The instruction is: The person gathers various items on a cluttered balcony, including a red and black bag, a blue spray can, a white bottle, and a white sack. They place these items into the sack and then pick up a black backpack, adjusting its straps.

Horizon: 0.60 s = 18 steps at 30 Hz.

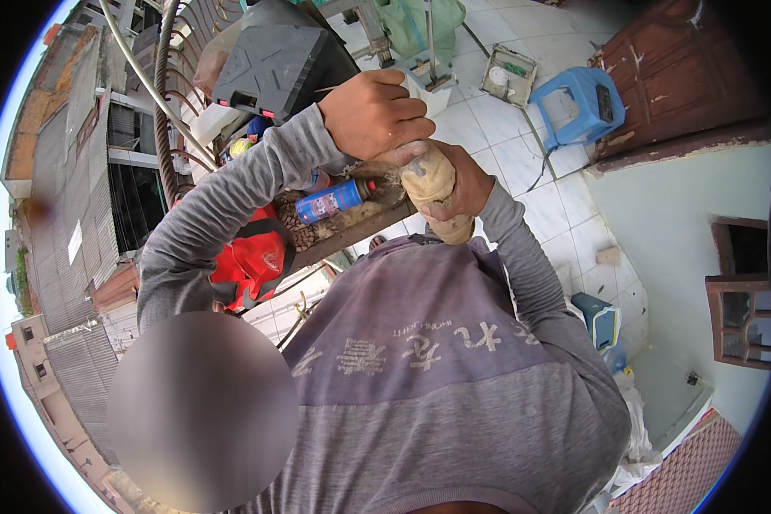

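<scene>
My left hand (379, 118) is closed in a fist at the top middle, its thumb side against the upper end of a tan wrapped bundle (428, 178). Whatever sits inside those fingers is hidden. My right hand (467, 184) grips the bundle from the right, fingers wrapped round it. The bundle is lumpy and stained, with a darker patch near its top, and its lower part reaches toward my shirt. Just left of it, a blue spray can (330, 202) with a red top lies on its side on a wooden surface (351, 230).
A black hard case (278, 68) stands beyond my left forearm, near a railing with a thick cable (164, 103). A red bag (253, 261) lies below that forearm. On the tiled floor at right are a blue plastic stool (578, 107) and a small tray (510, 75).
</scene>
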Tool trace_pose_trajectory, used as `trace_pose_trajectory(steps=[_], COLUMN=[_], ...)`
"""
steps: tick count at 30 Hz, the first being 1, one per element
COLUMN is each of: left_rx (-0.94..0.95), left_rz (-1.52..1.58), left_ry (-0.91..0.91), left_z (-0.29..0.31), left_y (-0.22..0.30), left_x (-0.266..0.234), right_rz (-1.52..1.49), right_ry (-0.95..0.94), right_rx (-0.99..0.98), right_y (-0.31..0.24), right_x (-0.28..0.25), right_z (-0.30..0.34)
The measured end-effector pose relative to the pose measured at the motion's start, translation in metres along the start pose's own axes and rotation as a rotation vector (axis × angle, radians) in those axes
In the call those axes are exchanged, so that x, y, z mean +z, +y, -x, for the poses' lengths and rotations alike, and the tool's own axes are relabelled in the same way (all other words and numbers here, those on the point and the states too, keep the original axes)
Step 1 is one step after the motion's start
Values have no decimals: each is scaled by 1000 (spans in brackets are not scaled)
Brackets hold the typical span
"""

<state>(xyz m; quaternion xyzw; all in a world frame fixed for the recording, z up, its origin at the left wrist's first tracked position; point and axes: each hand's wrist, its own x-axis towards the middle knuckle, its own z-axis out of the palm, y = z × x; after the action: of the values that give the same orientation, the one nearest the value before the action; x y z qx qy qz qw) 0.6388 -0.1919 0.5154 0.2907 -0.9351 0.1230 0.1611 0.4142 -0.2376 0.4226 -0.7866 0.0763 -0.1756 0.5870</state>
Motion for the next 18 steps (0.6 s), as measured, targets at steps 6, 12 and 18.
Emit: trace_pose_trajectory(steps=[6,12,18], left_rx=[-812,-557,-633], left_rz=[-27,-137,4], left_ry=[-339,-341,-164], left_z=[-19,-18,6], left_y=[29,12,16], left_x=[12,-11,-27], right_rz=[403,268,182], right_ry=[376,680,796], right_rx=[95,5,-411], right_y=[0,45,49], right_x=[-1,-1,-8], right_z=[1,12,16])
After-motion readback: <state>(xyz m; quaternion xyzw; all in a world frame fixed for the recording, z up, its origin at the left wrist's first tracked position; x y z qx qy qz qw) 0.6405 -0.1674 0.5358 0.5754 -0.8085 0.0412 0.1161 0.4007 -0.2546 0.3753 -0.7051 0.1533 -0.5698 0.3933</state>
